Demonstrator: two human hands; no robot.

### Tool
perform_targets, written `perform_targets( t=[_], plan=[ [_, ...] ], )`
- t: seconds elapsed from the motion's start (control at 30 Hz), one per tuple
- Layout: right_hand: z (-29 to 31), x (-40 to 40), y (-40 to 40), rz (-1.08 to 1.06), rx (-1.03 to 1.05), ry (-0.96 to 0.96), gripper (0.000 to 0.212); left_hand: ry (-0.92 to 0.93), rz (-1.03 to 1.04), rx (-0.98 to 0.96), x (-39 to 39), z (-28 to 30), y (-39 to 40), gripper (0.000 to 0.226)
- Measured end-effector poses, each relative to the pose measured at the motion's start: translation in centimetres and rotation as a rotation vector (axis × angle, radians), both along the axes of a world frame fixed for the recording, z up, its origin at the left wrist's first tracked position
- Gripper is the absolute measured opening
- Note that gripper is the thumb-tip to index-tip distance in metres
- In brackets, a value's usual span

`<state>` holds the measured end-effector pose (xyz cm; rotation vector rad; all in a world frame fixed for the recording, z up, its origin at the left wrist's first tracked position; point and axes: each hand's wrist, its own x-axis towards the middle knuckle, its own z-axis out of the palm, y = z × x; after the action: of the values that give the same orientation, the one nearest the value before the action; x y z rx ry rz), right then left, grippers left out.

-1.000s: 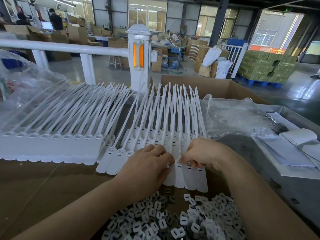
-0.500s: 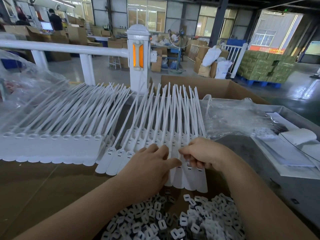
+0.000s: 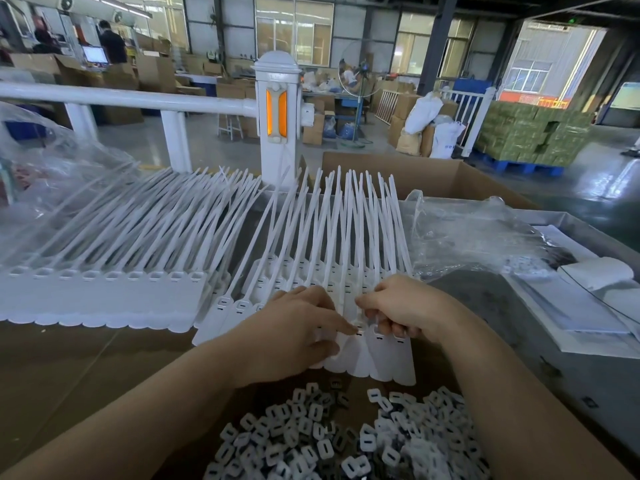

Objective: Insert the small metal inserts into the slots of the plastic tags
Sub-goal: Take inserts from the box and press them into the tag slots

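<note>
A fan of white plastic tags [image 3: 377, 355] with long thin tails lies on the brown table in front of me. My left hand [image 3: 291, 337] rests flat on the tags, its forefinger tip touching a small insert [image 3: 360, 329] at a tag's slot. My right hand [image 3: 401, 310] is curled just right of that spot, fingertips pinched at the same tag; what it holds is hidden. A heap of small white and dark inserts [image 3: 346, 441] lies close to me, below both hands.
A second joined row of tags [image 3: 104, 299] lies to the left. Clear plastic bags [image 3: 478, 237] sit at the right and far left. An open cardboard box [image 3: 433, 178] stands behind, a white railing post [image 3: 277, 116] beyond it. White sheets [image 3: 571, 306] lie at right.
My left forefinger has stretched right until its tip meets my right fingertips at a tag's slot. My right hand has barely shifted.
</note>
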<state>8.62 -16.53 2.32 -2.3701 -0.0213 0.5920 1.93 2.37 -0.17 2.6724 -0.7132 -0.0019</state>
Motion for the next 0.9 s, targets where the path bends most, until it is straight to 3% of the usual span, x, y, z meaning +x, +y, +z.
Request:
perform_targets(
  t=[0.17,0.33,0.67,0.77,0.9],
  plan=[
    [0.0,0.0,-0.2,0.011,0.019,-0.004,0.031,0.26,-0.144,-0.18,-1.7,1.3,-0.4,0.019],
    [0.0,-0.1,-0.1,0.014,0.003,-0.014,0.029,0.245,-0.173,-0.077,-2.0,1.2,-1.1,0.016],
    [-0.2,0.2,-0.4,0.017,0.025,-0.01,0.031,0.325,-0.059,-0.239,-1.8,0.6,-1.0,0.007],
    [-0.3,0.3,-0.5,0.029,0.057,-0.015,0.031,0.365,0.075,-0.38,-1.4,0.2,-0.9,0.008],
    [-0.2,0.5,-0.7,0.106,0.199,-0.047,0.025,0.508,0.289,-0.717,-0.9,0.2,-0.3,0.012]
  ],
)
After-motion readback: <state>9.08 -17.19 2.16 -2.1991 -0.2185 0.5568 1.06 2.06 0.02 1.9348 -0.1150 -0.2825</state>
